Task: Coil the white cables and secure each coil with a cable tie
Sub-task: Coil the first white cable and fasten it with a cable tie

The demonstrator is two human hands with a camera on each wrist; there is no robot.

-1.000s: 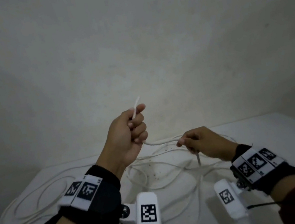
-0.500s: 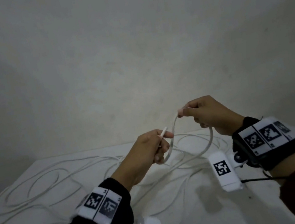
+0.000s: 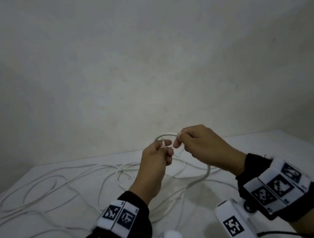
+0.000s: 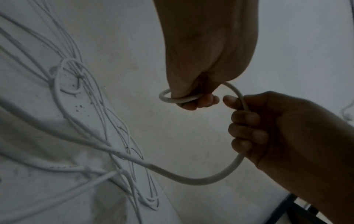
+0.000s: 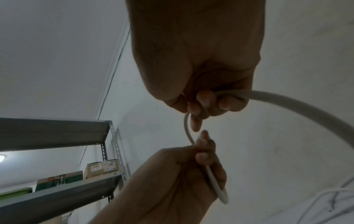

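Head view looks forward and down over the table (image 3: 46,231). Both wrist views look close along the fingers; all three share the white cable (image 4: 201,180).

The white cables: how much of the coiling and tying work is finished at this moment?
Nothing looks finished: no tied coil shows, and no cable tie is visible. In hand: the left hand and right hand each grip one white cable, bending its first small loop above the table. Left to do: the rest of this cable, the other loose cables spread over the table, and all the tying.
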